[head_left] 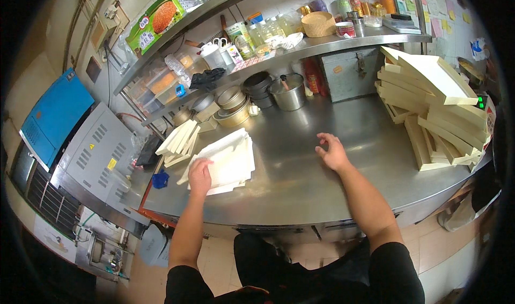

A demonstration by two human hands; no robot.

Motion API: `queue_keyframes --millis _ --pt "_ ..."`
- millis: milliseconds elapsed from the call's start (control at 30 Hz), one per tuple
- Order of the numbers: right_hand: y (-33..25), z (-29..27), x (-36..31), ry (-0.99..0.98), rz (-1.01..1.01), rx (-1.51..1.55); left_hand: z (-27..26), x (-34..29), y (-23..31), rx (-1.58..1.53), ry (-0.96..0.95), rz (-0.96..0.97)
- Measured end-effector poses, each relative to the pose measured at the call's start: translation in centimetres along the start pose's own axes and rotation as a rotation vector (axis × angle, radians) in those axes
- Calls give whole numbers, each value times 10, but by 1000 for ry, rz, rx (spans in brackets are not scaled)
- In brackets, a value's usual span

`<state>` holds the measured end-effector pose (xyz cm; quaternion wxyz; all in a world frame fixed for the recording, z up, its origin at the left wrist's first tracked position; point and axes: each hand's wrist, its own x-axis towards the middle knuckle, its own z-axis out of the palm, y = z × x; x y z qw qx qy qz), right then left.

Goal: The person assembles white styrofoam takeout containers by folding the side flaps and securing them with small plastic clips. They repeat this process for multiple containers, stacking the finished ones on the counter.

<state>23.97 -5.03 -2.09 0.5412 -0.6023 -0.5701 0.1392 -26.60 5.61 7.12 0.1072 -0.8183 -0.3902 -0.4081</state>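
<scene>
A stack of flat cream card sheets [236, 162] lies unevenly on the left half of the steel worktable. My left hand [200, 178] is at the left part of this stack, its loosely bent fingers resting over the sheets; no sheet looks lifted. Over the middle of the table is my right hand [332, 152], fingers apart and slightly curled, holding nothing. At the right stands a tall, leaning pile of folded cream card trays [429, 111]. Beyond my left hand, several narrow cream card pieces [179, 142] lie in a smaller pile.
Metal pots [289, 97] and round tins [232, 108] line the back, beside a grey metal box [351, 76]. Above them runs a steel shelf [332, 45] with bottles and containers. A blue crumpled thing [160, 179] sits near the left edge, by a grey vented appliance [102, 154].
</scene>
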Motion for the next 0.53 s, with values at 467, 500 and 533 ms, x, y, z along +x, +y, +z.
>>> queue_keyframes --millis 467,500,533 --pt "-50 -8 -14 -342 -126 -238 203 13 250 -402 -441 33" --pt "-32 -9 -11 -362 -47 -274 206 16 250 -435 -441 84" --pt "-11 -5 -7 -383 32 -301 205 18 242 -460 -445 133"
